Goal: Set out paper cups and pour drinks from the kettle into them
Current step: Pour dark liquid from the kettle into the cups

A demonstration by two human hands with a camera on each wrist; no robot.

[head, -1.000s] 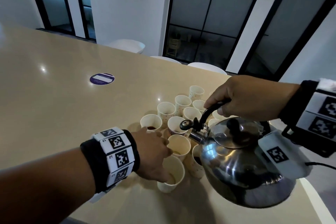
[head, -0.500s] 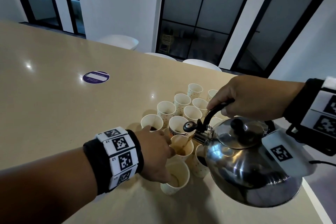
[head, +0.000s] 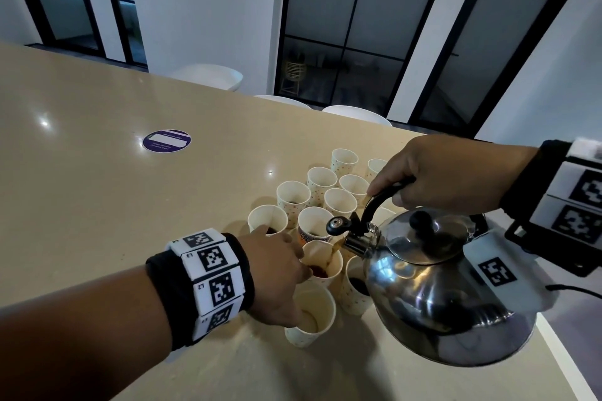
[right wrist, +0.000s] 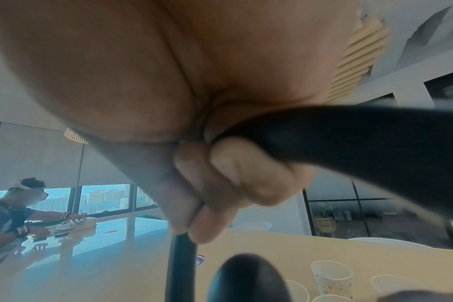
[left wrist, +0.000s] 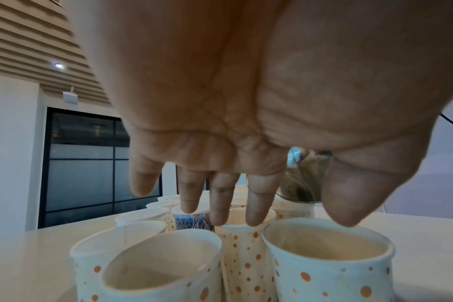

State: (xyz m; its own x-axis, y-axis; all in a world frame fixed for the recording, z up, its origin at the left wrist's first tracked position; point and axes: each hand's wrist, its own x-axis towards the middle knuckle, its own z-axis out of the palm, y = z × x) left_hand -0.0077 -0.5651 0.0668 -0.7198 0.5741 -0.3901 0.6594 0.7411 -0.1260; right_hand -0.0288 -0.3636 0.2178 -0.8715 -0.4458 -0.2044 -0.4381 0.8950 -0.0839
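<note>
A steel kettle (head: 433,296) hangs tilted over a cluster of dotted paper cups (head: 321,182) on the beige table (head: 97,205). My right hand (head: 433,179) grips its black handle (right wrist: 349,143). A brown stream runs from the spout (head: 355,242) into one cup (head: 330,267) that holds dark drink. My left hand (head: 286,280) reaches over the near cups with straight fingers (left wrist: 259,204). Their tips touch that cup's rim (left wrist: 246,226). The thumb (left wrist: 349,204) hovers over the nearest cup (head: 312,319), which is pale inside. Several other cups hold dark drink.
A round purple sticker (head: 166,140) lies on the table to the far left. White chairs (head: 208,75) stand behind the table. The table's right edge (head: 570,352) runs just beside the kettle. Another person (right wrist: 13,214) works at the far end.
The kettle has tipped further forward and a brown stream now falls into the cup by my left fingers. My left hand stays over the same cups.
</note>
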